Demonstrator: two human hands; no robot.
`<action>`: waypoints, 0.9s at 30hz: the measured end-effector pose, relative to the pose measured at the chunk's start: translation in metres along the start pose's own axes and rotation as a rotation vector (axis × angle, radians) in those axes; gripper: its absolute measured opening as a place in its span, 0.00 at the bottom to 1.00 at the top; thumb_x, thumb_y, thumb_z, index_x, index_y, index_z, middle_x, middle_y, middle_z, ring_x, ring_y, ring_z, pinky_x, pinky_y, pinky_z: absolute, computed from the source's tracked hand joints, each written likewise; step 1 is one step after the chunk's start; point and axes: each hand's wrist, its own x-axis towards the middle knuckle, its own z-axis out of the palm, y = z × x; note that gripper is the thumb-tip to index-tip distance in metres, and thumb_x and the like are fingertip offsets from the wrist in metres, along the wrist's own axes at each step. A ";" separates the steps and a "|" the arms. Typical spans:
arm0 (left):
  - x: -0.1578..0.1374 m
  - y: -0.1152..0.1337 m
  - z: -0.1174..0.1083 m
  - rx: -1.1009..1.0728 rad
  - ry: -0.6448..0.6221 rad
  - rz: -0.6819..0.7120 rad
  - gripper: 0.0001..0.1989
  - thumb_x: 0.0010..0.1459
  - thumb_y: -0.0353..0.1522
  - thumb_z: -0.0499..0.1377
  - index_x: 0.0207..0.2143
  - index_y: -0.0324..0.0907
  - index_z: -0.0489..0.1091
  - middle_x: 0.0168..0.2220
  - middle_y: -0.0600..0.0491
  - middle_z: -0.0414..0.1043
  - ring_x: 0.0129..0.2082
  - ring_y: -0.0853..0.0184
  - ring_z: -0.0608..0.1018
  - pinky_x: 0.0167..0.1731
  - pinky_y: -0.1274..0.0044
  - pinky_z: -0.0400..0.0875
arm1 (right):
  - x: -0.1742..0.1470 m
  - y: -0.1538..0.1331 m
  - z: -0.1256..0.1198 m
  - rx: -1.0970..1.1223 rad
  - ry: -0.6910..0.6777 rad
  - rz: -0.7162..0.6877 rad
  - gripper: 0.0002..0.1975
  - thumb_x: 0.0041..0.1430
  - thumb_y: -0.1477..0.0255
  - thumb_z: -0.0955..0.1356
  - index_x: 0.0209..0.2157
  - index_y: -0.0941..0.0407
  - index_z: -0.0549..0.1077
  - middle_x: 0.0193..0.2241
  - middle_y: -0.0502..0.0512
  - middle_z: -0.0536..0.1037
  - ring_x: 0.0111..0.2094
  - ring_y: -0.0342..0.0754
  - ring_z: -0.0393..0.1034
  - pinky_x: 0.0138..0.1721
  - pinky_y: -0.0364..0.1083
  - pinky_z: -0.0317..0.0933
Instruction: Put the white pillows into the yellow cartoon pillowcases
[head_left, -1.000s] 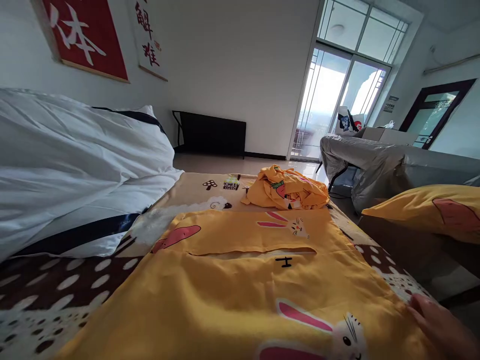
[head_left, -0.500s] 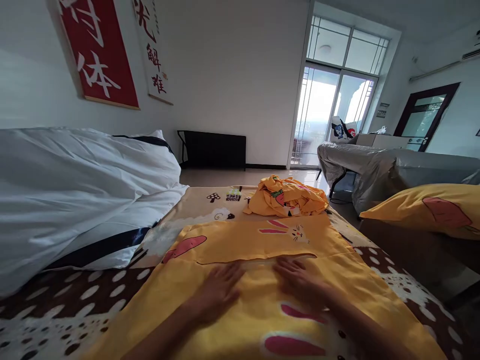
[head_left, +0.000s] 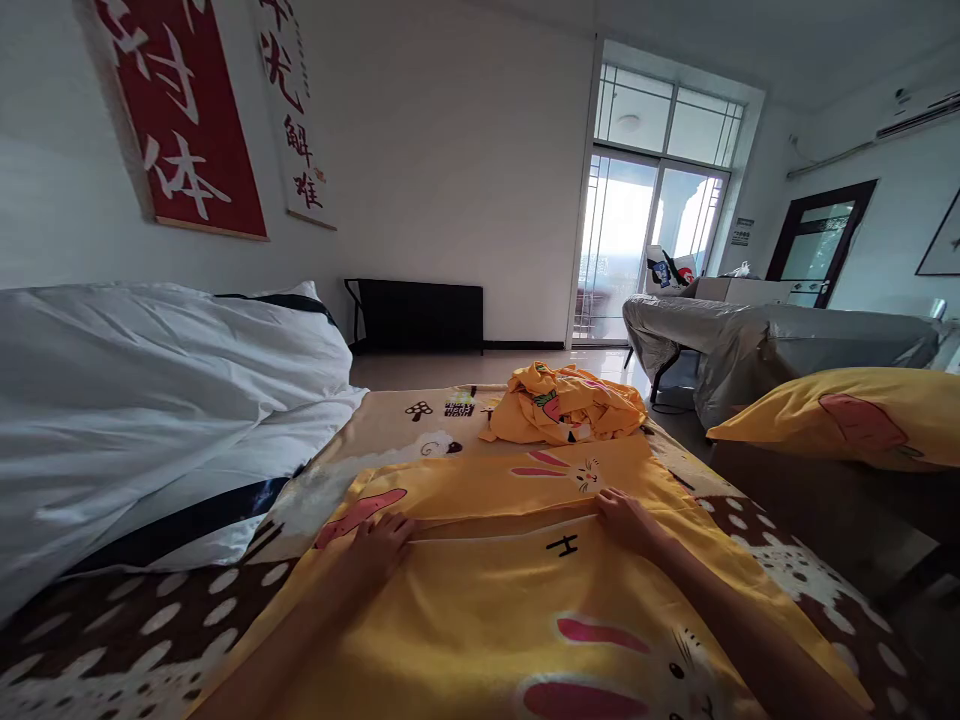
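A yellow pillowcase (head_left: 480, 600) printed with rabbits and a carrot lies spread flat in front of me, a long slit across it. My left hand (head_left: 381, 548) is at the slit's left end, its fingers closed on the edge of the cloth. At the right end, below the small rabbit face, my right hand (head_left: 628, 522) pinches the edge. Between them the slit's edge runs nearly straight, slightly parted. Just beyond lies a crumpled bundle of orange-yellow cloth (head_left: 566, 405) with a carrot print.
The patterned brown and cream blanket (head_left: 195, 610) lies beneath. White bedding (head_left: 150, 400) with a dark band is heaped at the left. A yellow-covered pillow (head_left: 840, 415) sits at the right. Farther off stand a plastic-covered table (head_left: 750, 330) and a black panel (head_left: 420, 315) by the wall.
My hands have moved apart, from the middle of the slit out to its two ends, and closed on the edge. A black letter shape now shows below the slit. The view has tilted slightly.
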 end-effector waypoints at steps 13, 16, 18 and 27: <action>-0.002 0.135 0.002 -0.228 0.024 0.134 0.29 0.56 0.24 0.44 0.62 0.35 0.56 0.62 0.44 0.56 0.62 0.60 0.59 0.59 0.67 0.54 | -0.017 -0.122 0.027 0.205 0.086 -0.163 0.23 0.58 0.77 0.59 0.55 0.60 0.65 0.57 0.62 0.66 0.59 0.53 0.56 0.59 0.50 0.50; -0.006 0.139 0.010 -0.327 -0.074 0.192 0.27 0.63 0.33 0.42 0.63 0.37 0.53 0.65 0.48 0.51 0.64 0.61 0.55 0.61 0.66 0.52 | -0.027 -0.130 0.032 0.387 0.009 -0.247 0.25 0.61 0.71 0.59 0.60 0.58 0.59 0.61 0.60 0.61 0.62 0.51 0.52 0.61 0.51 0.48; -0.018 0.103 0.020 -0.316 -0.065 0.153 0.27 0.64 0.41 0.41 0.63 0.44 0.54 0.65 0.51 0.49 0.64 0.60 0.55 0.61 0.61 0.52 | -0.039 -0.097 0.029 0.397 -0.059 -0.237 0.25 0.62 0.67 0.59 0.60 0.57 0.60 0.61 0.59 0.60 0.63 0.52 0.51 0.62 0.53 0.46; -0.101 -0.053 0.038 0.046 0.196 -0.144 0.26 0.57 0.29 0.41 0.52 0.44 0.69 0.59 0.53 0.63 0.62 0.58 0.61 0.58 0.57 0.56 | -0.100 0.078 0.004 -0.101 -0.037 0.302 0.26 0.63 0.65 0.57 0.59 0.63 0.63 0.61 0.63 0.59 0.63 0.56 0.50 0.61 0.58 0.46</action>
